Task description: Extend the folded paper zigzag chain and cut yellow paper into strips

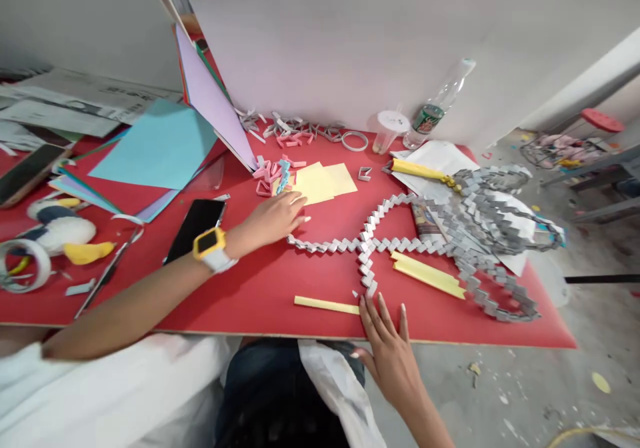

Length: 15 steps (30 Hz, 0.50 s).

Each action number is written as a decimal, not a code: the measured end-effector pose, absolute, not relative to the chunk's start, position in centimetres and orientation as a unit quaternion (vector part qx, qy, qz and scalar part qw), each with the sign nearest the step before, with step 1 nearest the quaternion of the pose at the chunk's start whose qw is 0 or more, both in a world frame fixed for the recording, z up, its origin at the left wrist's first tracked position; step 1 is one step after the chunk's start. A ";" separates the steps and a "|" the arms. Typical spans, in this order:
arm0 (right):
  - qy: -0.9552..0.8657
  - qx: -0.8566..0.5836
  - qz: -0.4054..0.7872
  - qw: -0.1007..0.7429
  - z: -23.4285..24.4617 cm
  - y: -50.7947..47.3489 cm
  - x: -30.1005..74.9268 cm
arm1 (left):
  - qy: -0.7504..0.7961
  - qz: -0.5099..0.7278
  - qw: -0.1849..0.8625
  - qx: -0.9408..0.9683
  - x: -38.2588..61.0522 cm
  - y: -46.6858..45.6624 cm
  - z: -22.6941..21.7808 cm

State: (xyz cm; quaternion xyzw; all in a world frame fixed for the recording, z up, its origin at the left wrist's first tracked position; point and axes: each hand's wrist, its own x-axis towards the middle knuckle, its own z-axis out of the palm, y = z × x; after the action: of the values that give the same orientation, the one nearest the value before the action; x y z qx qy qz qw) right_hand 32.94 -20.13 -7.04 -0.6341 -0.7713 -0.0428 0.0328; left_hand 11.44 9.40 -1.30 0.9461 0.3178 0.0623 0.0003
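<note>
My left hand [280,218], with a yellow watch on its wrist, reaches over the red table. Its fingers are loosely stretched beside yellow paper squares [337,179] and a pile of pink and blue folded paper links [270,173]. Below those fingers lies one end of a grey zigzag folded-paper chain [325,247]. Near the front edge, my right hand [393,351] rests with fingers spread and thumb apart. Its fingertips touch or cover the right end of a narrow yellow paper strip [325,304], just below another chain end. More yellow strips [427,275] lie to the right.
A black phone [196,228], blue paper [160,145] and a tape roll [25,266] lie left. Grey links [287,125], a lidded cup [389,131] and a plastic bottle [435,111] are along the wall. Bundled chain [495,208] covers the right end.
</note>
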 end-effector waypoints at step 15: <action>-0.519 -0.854 0.019 0.015 -7.5 -18.5 39.9 | 0.360 -0.016 0.032 0.932 15.1 15.6 -3.4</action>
State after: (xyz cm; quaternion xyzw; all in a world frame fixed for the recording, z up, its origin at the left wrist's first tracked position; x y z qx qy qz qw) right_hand 39.89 -18.46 -7.55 -0.8542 -0.5194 0.0191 0.0153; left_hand 15.12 15.60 -3.38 0.9323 0.3598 -0.0157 0.0322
